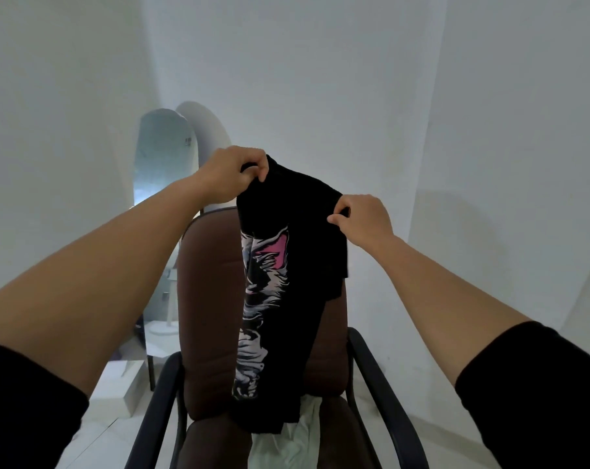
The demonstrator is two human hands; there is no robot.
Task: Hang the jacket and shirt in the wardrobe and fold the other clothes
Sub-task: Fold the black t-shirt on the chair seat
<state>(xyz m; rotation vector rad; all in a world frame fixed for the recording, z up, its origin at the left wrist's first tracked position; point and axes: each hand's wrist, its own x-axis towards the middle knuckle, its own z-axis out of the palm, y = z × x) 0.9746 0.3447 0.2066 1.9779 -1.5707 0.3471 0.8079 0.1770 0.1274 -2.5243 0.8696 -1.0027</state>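
Black T-shirt [286, 265] hung at frame center over the brown chair [212, 316], doubled lengthwise, likely for folding. Left hand [234, 174] pinched its top edge at 11 o'clock, right hand [361, 220] at 2. White garment [286, 438] lay on the seat at 6 o'clock.

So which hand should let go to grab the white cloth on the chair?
Probably the right hand. It pinches the black printed T-shirt lower down and sits more directly above the white cloth on the brown padded chair. The left hand grips the shirt's highest corner, so it can keep holding it up.
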